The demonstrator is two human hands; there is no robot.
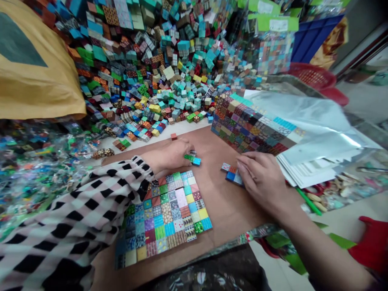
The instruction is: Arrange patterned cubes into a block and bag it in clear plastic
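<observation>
My left hand (172, 155) reaches past the top edge of a flat grid of patterned cubes (169, 210). Its curled fingers close on a few small printed cubes (196, 161), green and blue ones among them. Further right on the brown board, my right hand (262, 178) has its fingertips together at a short cluster of cubes (230, 176), blue, orange and pale grey. Part of that cluster is hidden behind the fingers. The left sleeve covers the grid's left side.
A large heap of loose cubes (182, 85) rises behind the brown board (218, 206). A stacked block of cubes (248, 125) stands at the back right, beside a clear plastic bag (315, 117). Small wrapped items (51, 173) lie left. A green pen-like stick (309, 201) sits right.
</observation>
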